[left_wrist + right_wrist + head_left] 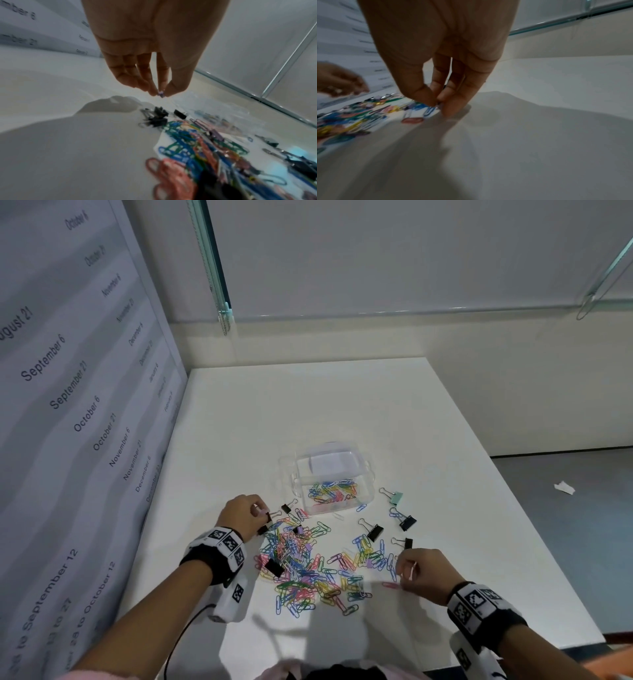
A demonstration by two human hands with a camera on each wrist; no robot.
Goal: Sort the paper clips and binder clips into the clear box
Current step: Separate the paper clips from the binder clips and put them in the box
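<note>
A clear box (368, 474) stands open mid-table with several coloured paper clips inside. In front of it spreads a pile of coloured paper clips (308, 566), with black binder clips (375, 532) and a mint binder clip (397, 498) scattered around. My left hand (263, 513) hovers at the pile's far left corner and pinches a small purple clip (161, 94) between thumb and fingertips (173, 88). My right hand (402, 575) is low at the pile's right edge; thumb and fingers pinch a pale paper clip (412, 569), and one fingertip (452, 109) touches the table.
A wall panel printed with dates (68, 405) runs along the table's left side. The white table (342, 405) stretches bare behind the box and to the right. A loose red paper clip (411, 120) lies just left of my right fingers. Floor lies beyond the right edge.
</note>
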